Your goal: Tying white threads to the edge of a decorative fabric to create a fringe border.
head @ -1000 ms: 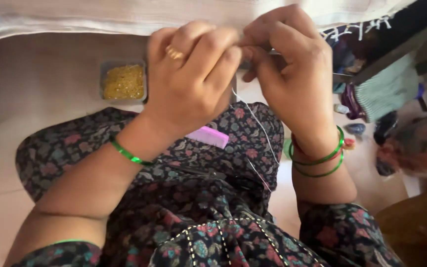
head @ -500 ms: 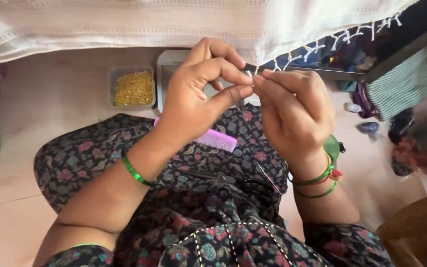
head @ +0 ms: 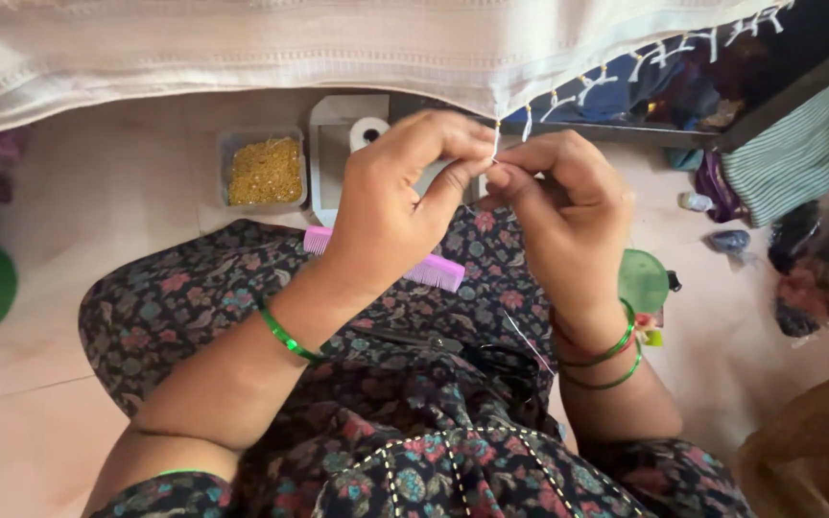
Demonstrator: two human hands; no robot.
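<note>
Left hand (head: 390, 206) and right hand (head: 558, 206) pinch a thin white thread (head: 496, 144) at the cream woven cloth's fringed edge (head: 530, 101) — fingers closed tight. Steady tension looks key — no slack.

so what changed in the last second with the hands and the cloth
Both hands, the left hand and right hand, have dropped lower in view and now pinch the fringe at the edge of the white cloth. More floor shows, baring the tray of yellow beads and the roll of white thread. The pink comb stays on the lap, and the fingers stay pinched together.
</note>
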